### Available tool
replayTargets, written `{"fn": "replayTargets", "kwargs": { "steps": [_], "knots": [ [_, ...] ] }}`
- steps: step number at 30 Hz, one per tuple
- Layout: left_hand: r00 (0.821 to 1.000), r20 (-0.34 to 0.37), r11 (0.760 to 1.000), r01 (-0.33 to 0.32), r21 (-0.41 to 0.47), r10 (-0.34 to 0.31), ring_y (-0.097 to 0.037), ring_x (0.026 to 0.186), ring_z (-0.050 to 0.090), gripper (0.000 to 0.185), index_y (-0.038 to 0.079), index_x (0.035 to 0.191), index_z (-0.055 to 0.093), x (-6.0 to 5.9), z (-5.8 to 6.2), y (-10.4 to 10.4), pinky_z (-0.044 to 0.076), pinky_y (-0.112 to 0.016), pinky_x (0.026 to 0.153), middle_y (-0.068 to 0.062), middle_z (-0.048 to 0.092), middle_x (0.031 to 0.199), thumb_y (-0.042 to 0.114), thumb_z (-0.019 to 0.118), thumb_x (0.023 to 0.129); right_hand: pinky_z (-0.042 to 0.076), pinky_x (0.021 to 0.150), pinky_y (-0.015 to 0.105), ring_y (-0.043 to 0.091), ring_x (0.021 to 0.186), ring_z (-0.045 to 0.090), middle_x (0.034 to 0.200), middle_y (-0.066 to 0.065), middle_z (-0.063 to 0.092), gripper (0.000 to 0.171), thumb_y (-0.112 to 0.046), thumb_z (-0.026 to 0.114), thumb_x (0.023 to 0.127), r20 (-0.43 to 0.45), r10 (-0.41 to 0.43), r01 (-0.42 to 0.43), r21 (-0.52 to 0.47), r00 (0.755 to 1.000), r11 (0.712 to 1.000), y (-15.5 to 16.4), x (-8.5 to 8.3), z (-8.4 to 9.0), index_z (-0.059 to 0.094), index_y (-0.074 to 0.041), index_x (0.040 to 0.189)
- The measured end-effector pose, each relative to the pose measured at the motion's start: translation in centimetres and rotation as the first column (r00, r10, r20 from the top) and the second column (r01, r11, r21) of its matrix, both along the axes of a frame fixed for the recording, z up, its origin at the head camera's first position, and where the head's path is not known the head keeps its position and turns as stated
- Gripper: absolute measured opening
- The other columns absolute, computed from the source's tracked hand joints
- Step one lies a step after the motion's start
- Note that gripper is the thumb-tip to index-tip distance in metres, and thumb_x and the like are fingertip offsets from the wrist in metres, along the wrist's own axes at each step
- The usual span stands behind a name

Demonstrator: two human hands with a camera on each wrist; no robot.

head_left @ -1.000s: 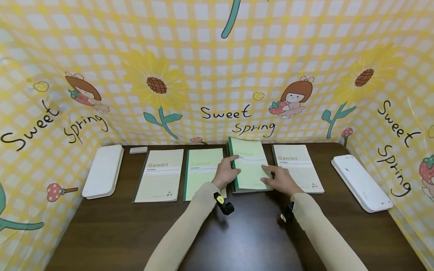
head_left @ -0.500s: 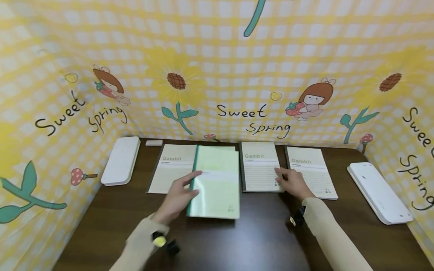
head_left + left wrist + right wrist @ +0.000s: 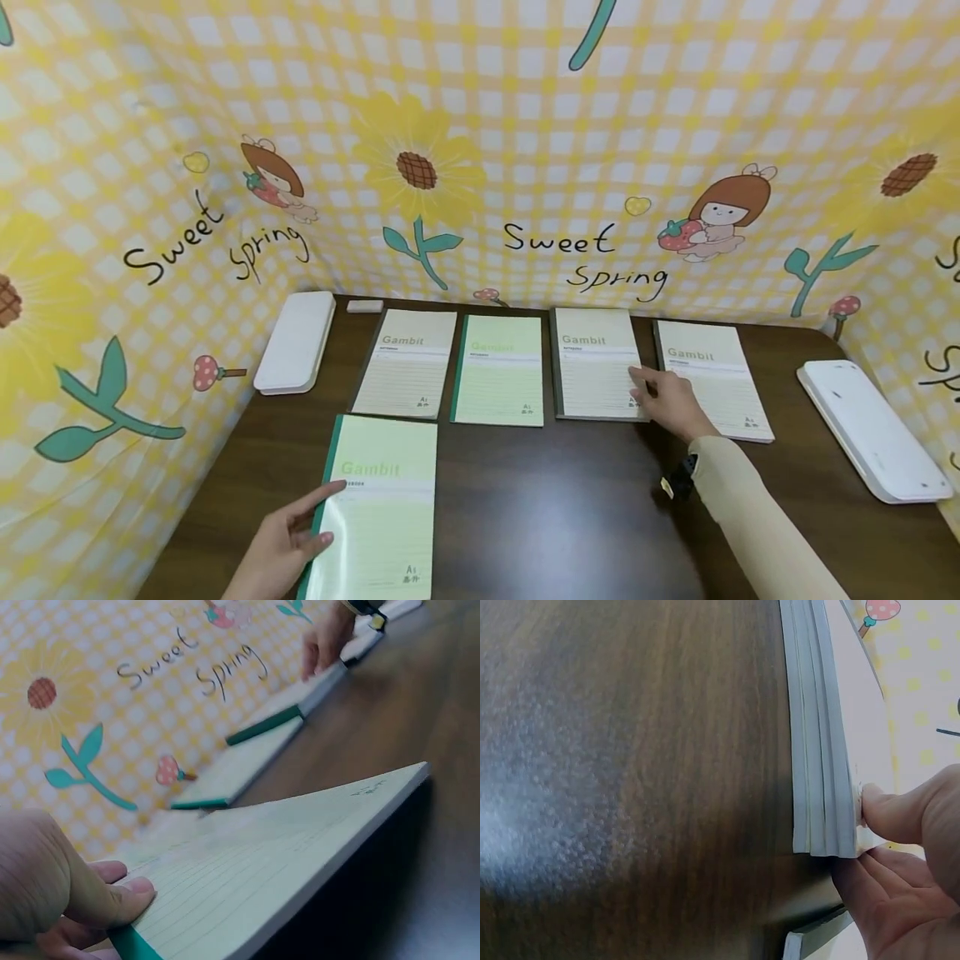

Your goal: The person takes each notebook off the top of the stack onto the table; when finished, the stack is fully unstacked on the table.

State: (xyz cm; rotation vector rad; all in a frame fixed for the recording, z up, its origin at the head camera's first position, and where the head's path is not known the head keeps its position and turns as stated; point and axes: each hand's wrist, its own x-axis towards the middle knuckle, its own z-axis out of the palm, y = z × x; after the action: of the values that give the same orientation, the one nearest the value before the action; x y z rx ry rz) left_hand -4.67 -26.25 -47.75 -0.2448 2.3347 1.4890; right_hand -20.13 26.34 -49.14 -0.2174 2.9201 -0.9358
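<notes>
Both grips clamp: left hand (image 3: 273, 542) on the near notebook (image 3: 382, 533), 8 o'clock from the stack (image 3: 596, 371); right hand (image 3: 675, 406) on the stack's 4 o'clock edge. Keep the notebook level, the stack square.

the left hand (image 3: 279, 540) pinches while the right hand (image 3: 677, 405) lies farther forward.

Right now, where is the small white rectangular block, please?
In the head view, the small white block lies back left on the dark table, between a white rounded case and the leftmost cream notebook.
</notes>
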Motion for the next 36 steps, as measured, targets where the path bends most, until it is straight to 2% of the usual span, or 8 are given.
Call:
{"fn": "replayTargets", "kwargs": {
  "steps": [4, 7, 11, 20, 24, 27, 31, 36],
  "knots": [
    [1.000, -0.012, 0.996, 0.016, -0.084, -0.017, -0.008, 0.046, 0.036, 0.065, 0.010, 0.144, 0.045, 0.0, -1.2, 0.3, 0.046, -0.024, 0.055, -0.031, 0.040, 0.146, -0.009, 0.063, 0.085, 0.049, 0.076, 0.042, 0.047, 0.106, 0.061, 0.141, 0.028, 0.048, 0.044, -0.012, 0.058, 0.096, -0.011, -0.009, 0.009, 0.001, 1.000, 1.000, 0.4, 0.0, -0.1, 0.051, 0.001, 0.137],
    [0.993, -0.080, 0.955, 0.064, -0.291, -0.091, -0.020, 0.068, 0.059, 0.062, 0.008, 0.140, 0.051, -0.3, -2.0, 0.9, 0.054, -0.035, 0.070, -0.032, 0.049, 0.135, -0.007, 0.068, 0.082, 0.049, 0.077, 0.042, 0.044, 0.107, 0.061, 0.142, 0.027, 0.047, 0.045, -0.014, 0.058, 0.096, 0.007, -0.031, 0.031, 0.011, 1.000, 0.999, 0.8, 0.3, -0.4, 0.051, 0.000, 0.138],
    [0.977, -0.130, 0.872, 0.085, -0.482, -0.167, -0.046, 0.114, 0.051, 0.062, 0.003, 0.137, 0.053, -0.3, -2.7, 2.0, 0.049, -0.056, 0.086, -0.034, 0.045, 0.130, -0.003, 0.073, 0.079, 0.046, 0.074, 0.040, 0.033, 0.081, 0.064, 0.142, 0.027, 0.048, 0.045, -0.014, 0.058, 0.096, 0.005, -0.046, 0.046, 0.017, 0.999, 0.999, 1.3, 0.6, -0.6, 0.051, -0.001, 0.138],
    [0.933, -0.285, 0.853, 0.042, -0.520, -0.220, -0.050, 0.119, 0.037, 0.054, -0.001, 0.127, 0.060, -1.0, -3.0, 3.6, 0.035, -0.061, 0.091, -0.038, 0.044, 0.126, -0.008, 0.073, 0.075, 0.043, 0.068, 0.035, 0.014, 0.054, 0.044, 0.141, 0.028, 0.048, 0.045, -0.013, 0.058, 0.096, 0.001, -0.044, 0.044, 0.024, 0.999, 0.999, 2.0, 0.7, -0.6, 0.052, 0.000, 0.138],
    [0.803, -0.539, 0.880, -0.040, -0.474, -0.254, -0.050, 0.113, 0.045, 0.042, 0.000, 0.112, 0.068, -4.5, -1.3, 6.7, 0.036, -0.060, 0.089, -0.034, 0.053, 0.119, -0.007, 0.075, 0.071, 0.043, 0.065, 0.033, 0.013, 0.051, 0.041, 0.142, 0.026, 0.048, 0.044, -0.012, 0.058, 0.096, 0.017, -0.053, 0.053, 0.009, 0.998, 0.999, 2.1, 0.6, -0.5, 0.051, -0.001, 0.138],
    [0.713, -0.635, 0.908, 0.008, -0.419, -0.299, -0.044, 0.109, 0.053, 0.039, 0.000, 0.114, 0.068, -8.2, 0.7, 10.7, 0.042, -0.056, 0.088, -0.030, 0.055, 0.121, -0.002, 0.075, 0.076, 0.043, 0.065, 0.033, 0.016, 0.052, 0.044, 0.142, 0.025, 0.048, 0.044, -0.012, 0.058, 0.096, 0.038, -0.057, 0.058, -0.011, 0.998, 0.998, 1.9, 0.4, -0.5, 0.052, -0.002, 0.138],
    [0.700, -0.616, 0.924, 0.184, -0.336, -0.363, -0.037, 0.112, 0.056, 0.043, 0.000, 0.125, 0.062, -13.1, 2.5, 17.3, 0.050, -0.049, 0.085, -0.025, 0.055, 0.128, 0.007, 0.072, 0.084, 0.044, 0.069, 0.034, 0.025, 0.066, 0.057, 0.143, 0.024, 0.048, 0.044, -0.013, 0.058, 0.096, 0.047, -0.046, 0.047, -0.022, 0.998, 0.999, 1.2, -0.1, -0.7, 0.052, -0.003, 0.138],
    [0.766, -0.475, 0.901, 0.344, -0.266, -0.433, -0.038, 0.125, 0.050, 0.055, -0.001, 0.138, 0.050, -18.1, 2.0, 24.8, 0.047, -0.048, 0.098, -0.023, 0.052, 0.136, 0.015, 0.069, 0.089, 0.044, 0.073, 0.037, 0.019, 0.054, 0.048, 0.142, 0.022, 0.049, 0.043, -0.014, 0.059, 0.096, 0.029, -0.046, 0.047, -0.023, 0.999, 0.999, 0.3, -0.6, -0.8, 0.054, -0.003, 0.137]
  ]
}}
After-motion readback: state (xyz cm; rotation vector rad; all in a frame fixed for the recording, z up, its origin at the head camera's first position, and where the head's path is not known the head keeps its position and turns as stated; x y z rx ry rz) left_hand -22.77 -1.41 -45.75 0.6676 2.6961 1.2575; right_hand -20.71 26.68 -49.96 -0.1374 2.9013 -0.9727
